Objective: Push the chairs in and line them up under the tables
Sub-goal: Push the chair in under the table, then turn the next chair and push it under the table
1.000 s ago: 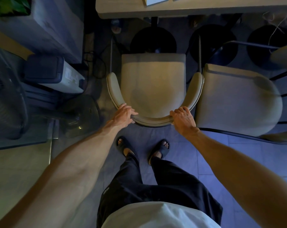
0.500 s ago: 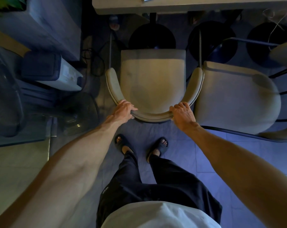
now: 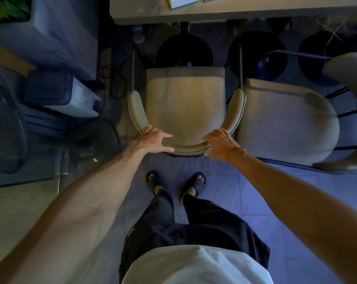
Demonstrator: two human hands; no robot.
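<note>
The person is standing directly behind a beige chair (image 3: 183, 107), facing the table (image 3: 235, 12). Both hands are hovering at the curved backrest with fingers spread wide and holding nothing: the left hand (image 3: 153, 140) is sitting over the left bend of the rail, the right hand (image 3: 220, 143) over the right bend. Whether the palms are touching the rail cannot be determined from this angle.

The chair is standing square to the table edge, its front edge just short of the tabletop and close to the round pedestal base (image 3: 183, 51). The seat is lying almost wholly in the open, so it appears to be not yet tucked under. A second chair (image 3: 286, 121) is standing just beside it on the right, arm nearly touching arm, and its back is sitting further out from the table and turned slightly.

Assessment: the first chair's push is either pausing or finishing. The next move is calling for either closing the hands on the rail again and driving forward until the pedestal stops the seat, or stepping right to straighten the neighbouring chair into line.
</note>
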